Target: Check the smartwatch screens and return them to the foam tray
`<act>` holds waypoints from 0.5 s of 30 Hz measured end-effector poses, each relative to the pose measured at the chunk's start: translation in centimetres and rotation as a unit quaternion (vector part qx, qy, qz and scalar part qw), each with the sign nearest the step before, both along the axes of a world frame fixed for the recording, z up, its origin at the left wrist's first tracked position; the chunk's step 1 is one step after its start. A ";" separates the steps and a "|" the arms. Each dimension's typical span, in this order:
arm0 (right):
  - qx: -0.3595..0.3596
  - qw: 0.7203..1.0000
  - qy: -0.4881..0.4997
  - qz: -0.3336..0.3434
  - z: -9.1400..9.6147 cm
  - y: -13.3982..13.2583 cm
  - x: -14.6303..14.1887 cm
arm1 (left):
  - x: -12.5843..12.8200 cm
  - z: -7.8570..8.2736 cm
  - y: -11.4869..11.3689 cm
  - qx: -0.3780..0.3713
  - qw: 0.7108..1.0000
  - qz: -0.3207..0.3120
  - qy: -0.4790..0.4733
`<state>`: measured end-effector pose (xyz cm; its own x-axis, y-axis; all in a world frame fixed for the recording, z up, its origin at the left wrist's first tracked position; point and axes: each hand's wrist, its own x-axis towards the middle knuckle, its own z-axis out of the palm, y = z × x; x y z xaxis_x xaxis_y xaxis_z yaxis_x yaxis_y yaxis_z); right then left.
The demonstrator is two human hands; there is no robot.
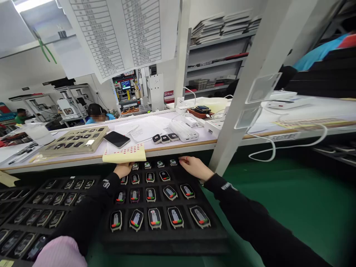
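Observation:
A black foam tray extends away from me below the bench edge, with several smartwatches in its cells. Most screens, such as that of one smartwatch, show red and green marks. My left hand is at the far left edge of the tray, closed, its fingertips partly hidden under a yellow sheet. At the far right corner my right hand has its fingers bent against the tray, beside a smartwatch in the back row. What lies under those fingertips is hard to see.
More watch trays lie to the left. On the bench are a phone, a beige tray, small watches and a white charger box. A white post stands right of the tray; a cable hangs beyond it.

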<state>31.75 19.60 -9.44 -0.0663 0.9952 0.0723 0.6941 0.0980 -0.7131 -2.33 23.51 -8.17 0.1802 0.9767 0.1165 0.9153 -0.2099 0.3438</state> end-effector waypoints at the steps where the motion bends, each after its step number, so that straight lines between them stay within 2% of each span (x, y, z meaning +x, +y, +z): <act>1: -0.005 0.999 -0.035 -0.003 -0.1 1.4 -0.4 | -0.1 -0.3 0.1 -0.003 1.000 -0.001 -0.001; 4: -0.019 0.993 -0.118 -0.008 -0.3 4.5 -1.6 | -0.1 -1.0 0.7 -0.007 1.000 -0.009 -0.010; 7: -0.023 0.986 -0.167 -0.006 -0.5 6.2 -2.8 | 0.0 -1.4 1.5 -0.009 0.999 -0.018 -0.027; 15: -0.038 0.982 -0.183 0.001 -0.3 7.2 -4.1 | -1.3 -1.2 1.9 -0.004 0.994 -0.044 -0.102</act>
